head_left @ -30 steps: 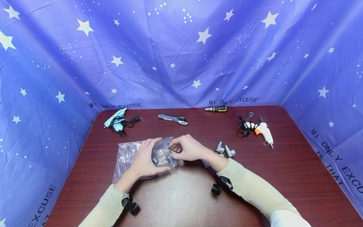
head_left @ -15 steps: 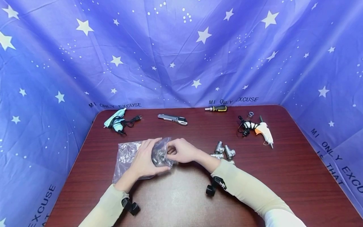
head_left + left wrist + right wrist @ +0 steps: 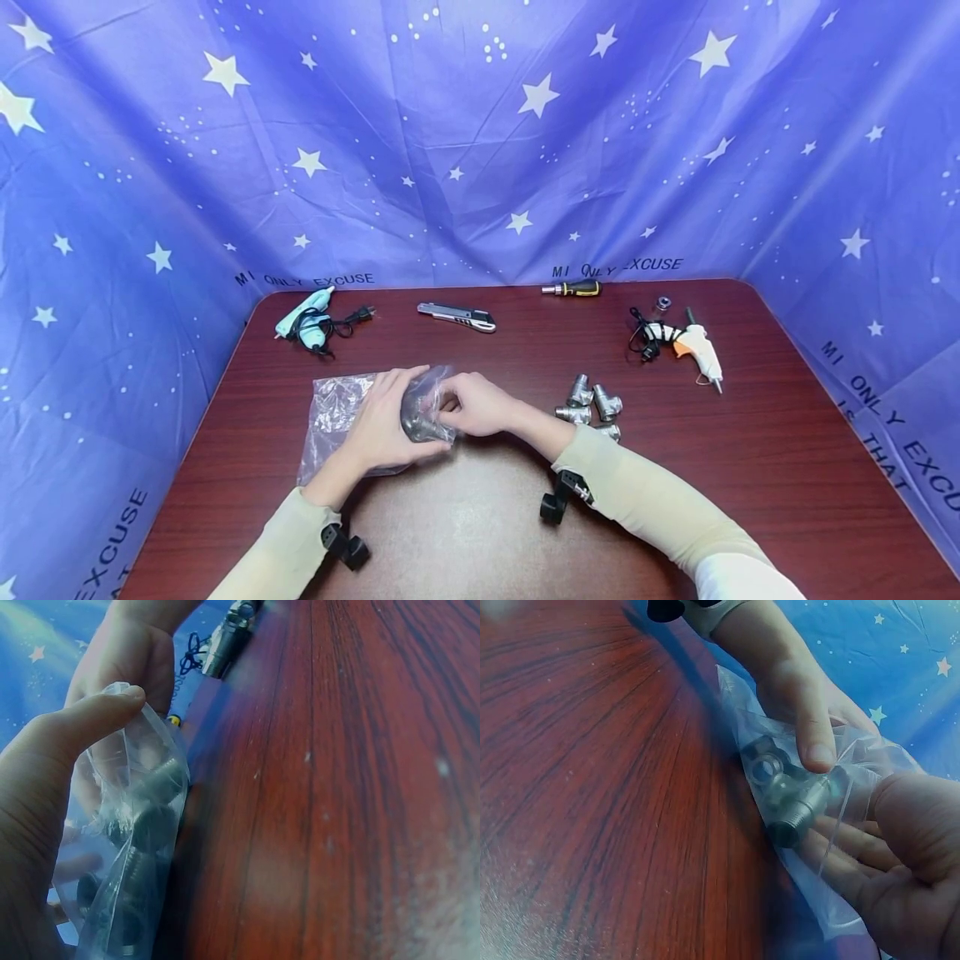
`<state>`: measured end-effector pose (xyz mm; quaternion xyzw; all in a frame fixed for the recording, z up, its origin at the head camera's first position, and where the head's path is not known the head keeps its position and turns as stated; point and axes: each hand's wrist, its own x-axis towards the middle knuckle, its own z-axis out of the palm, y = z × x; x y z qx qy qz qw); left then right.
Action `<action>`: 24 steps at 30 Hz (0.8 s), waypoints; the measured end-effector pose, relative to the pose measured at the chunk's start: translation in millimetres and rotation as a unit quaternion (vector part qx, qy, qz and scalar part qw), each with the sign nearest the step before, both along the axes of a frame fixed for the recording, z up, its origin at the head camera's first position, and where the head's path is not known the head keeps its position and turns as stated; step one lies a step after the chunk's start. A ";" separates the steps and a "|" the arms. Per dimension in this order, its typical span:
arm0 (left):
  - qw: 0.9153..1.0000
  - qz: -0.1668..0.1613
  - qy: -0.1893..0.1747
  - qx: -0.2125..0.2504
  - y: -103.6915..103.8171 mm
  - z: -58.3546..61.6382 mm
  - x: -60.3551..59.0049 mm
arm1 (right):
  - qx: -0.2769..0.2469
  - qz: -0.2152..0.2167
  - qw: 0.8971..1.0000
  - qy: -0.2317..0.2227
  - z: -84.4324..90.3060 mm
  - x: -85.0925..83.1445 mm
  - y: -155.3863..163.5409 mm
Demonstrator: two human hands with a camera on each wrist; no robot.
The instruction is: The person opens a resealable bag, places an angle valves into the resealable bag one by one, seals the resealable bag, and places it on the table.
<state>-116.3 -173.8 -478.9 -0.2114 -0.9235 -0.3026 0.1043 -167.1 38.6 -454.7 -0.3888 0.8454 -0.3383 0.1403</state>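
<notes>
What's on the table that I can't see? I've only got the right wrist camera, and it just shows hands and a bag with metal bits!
Observer: In the head view, four metal fittings lie loose on the table, to the right of the bag.
Operator: Ooh, is there a knife anywhere?
Observer: Yes, a utility knife lies farther back than the bag.
Operator: And what's near the back left corner?
Observer: A light blue glue gun.
</notes>
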 end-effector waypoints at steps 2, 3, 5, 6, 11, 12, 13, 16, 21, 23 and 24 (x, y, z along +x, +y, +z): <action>1.000 0.000 -0.002 0.001 0.2 0.4 0.5 | -0.008 0.019 1.000 -0.007 -0.2 -0.1 -0.4; 1.000 0.000 -0.003 0.002 0.3 0.6 0.7 | -0.013 0.032 0.999 -0.014 -0.7 -0.4 -0.5; 1.000 0.001 -0.008 0.001 0.7 1.1 1.3 | -0.022 0.057 0.998 -0.028 -2.0 -1.1 -0.3; 1.000 0.002 -0.010 0.001 0.9 1.3 1.6 | -0.027 0.068 0.997 -0.037 -2.3 -1.5 0.1; 1.000 0.003 -0.014 0.003 0.8 1.5 2.0 | -0.024 0.075 0.996 -0.037 -1.0 -4.7 6.9; 1.000 0.003 -0.014 0.004 0.7 1.6 2.0 | -0.022 0.071 0.997 -0.033 0.4 -5.6 9.2; 1.000 0.003 -0.014 0.004 0.6 1.7 1.9 | -0.021 0.067 0.997 -0.030 1.8 -6.5 11.7; 1.000 0.003 -0.014 0.003 0.8 2.2 1.7 | -0.027 0.051 0.997 -0.047 6.9 -9.2 20.4; 1.000 0.003 -0.014 0.000 0.9 3.5 1.8 | -0.051 0.029 0.994 -0.088 15.2 -15.8 42.1; 1.000 0.003 -0.012 0.002 0.8 3.7 1.8 | -0.046 0.023 0.996 -0.073 19.6 -18.2 53.9; 1.000 0.004 -0.012 0.002 0.8 3.7 1.7 | -0.041 0.020 0.997 -0.058 21.5 -19.3 60.1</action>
